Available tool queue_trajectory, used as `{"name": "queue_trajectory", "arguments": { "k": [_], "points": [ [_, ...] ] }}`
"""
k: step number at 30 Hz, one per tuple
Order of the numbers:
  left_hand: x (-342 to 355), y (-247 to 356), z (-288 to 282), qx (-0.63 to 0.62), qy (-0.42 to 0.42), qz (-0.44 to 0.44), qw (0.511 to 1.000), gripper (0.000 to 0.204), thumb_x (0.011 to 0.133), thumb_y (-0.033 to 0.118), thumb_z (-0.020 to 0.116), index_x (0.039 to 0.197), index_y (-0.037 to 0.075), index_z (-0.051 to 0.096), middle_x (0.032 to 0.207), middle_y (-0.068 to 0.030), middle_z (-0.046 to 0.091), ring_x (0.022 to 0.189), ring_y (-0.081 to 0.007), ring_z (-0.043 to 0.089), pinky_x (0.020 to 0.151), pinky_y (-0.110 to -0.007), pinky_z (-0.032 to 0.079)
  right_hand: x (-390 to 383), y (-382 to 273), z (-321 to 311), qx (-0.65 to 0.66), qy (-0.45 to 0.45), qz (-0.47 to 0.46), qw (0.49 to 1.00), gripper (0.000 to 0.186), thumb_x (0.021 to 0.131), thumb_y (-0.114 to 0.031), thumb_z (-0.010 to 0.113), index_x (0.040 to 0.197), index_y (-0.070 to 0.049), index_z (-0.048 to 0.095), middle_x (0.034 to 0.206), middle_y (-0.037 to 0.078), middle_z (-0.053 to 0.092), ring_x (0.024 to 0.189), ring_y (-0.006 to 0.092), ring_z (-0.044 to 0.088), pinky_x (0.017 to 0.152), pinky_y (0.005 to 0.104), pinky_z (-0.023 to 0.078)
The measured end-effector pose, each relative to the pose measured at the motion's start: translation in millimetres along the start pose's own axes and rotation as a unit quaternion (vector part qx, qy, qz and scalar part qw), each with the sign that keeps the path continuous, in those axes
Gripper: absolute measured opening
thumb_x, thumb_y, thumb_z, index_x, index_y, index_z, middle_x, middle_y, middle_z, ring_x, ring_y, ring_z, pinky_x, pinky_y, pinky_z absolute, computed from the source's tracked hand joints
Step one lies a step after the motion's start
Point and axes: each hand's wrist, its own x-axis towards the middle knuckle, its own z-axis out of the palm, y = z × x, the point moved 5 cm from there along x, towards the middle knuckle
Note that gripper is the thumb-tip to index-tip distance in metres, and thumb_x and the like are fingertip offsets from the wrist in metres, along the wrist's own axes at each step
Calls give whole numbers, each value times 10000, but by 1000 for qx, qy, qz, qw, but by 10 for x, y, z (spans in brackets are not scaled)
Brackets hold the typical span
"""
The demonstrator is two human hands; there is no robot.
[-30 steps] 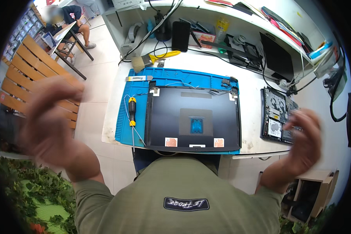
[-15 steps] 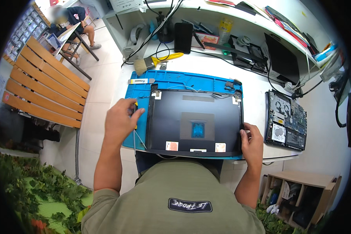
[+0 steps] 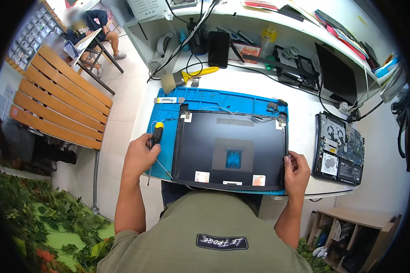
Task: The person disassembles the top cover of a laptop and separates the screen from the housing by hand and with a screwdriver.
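A dark laptop screen lid (image 3: 196, 150) lies flat on a blue work mat (image 3: 164, 157), with a grey square and a blue patch in its middle and pale stickers along its near edge. Beside the lid's left edge, my left hand (image 3: 142, 155) is closed around a screwdriver (image 3: 157, 133) with a black and yellow handle, its yellow end up. Thin metal shafts stick out below that fist; whether a second tool is in it I cannot tell. At the lid's right edge, my right hand (image 3: 297, 173) pinches the rim between thumb and curled fingers.
An opened laptop base (image 3: 339, 148) lies on the right of the white table. Beyond the mat are a yellow-handled brush (image 3: 173, 82), a black phone (image 3: 218, 49) and loose cables. A slatted wooden bench (image 3: 64, 100) stands left; a person sits at a table behind it.
My left hand has come down and nearer to me along the lid's left side, and more of the screwdriver handle shows above it. My right hand stays at the right edge. The view has shifted slightly.
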Motion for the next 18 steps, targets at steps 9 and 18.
{"name": "queue_trajectory", "arguments": {
  "k": [9, 18],
  "points": [
    [-162, -15, -335, -293, -109, 68, 947, 466, 1107, 250, 605, 1489, -8, 532, 1391, -171, 671, 1103, -241, 740, 984, -393, 576, -21, 27, 2, -1, 26, -9, 1000, 187, 943, -37, 751, 1120, 21, 762, 878, 60, 668, 596, 102, 470, 560, 277, 391],
    [-132, 30, -600, -446, 27, 229, 865, 400, 1130, 205, 557, 1474, 1, 555, 1372, -191, 653, 1177, -279, 707, 1069, -432, 547, -29, 50, -5, 11, 31, -11, 999, 187, 931, -29, 762, 1113, 14, 759, 878, 55, 669, 578, 91, 445, 545, 273, 372]
  ]
}}
